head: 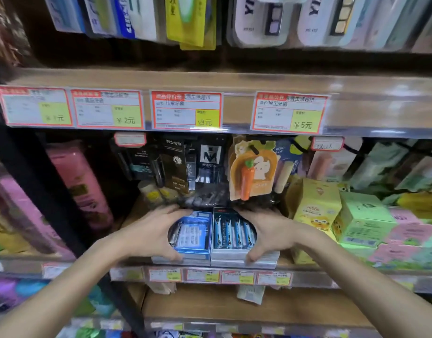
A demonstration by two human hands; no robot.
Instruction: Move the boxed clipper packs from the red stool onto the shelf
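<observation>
**Clipper Packs Positioned on Shelf, Both Hands Engaged**

Two stacks of boxed clipper packs sat side by side, touching, at the front edge of the wooden shelf (234, 311). The left stack was topped by a blue pack (194, 236); the right stack was topped by a grey pack (234, 234) showing a row of blue-handled tools behind a clear window.

The left hand (149, 234) was spread wide against the outer side of the blue pack, with fingers reaching over the rear edge and the thumb pressed at the front lower corner. The right hand (268, 234) mirrored that position on the outer side of the grey pack, thumb at the front corner. Neither hand was closed; each cupped its stack from the side, bracing the two stacks between them.

Behind the stacks hung dark razor packages (176, 164) and a carrot card (252, 169). A yellow box (315, 206) stood just beside the right hand. Price tags (185, 110) lined the shelf edge above.
</observation>
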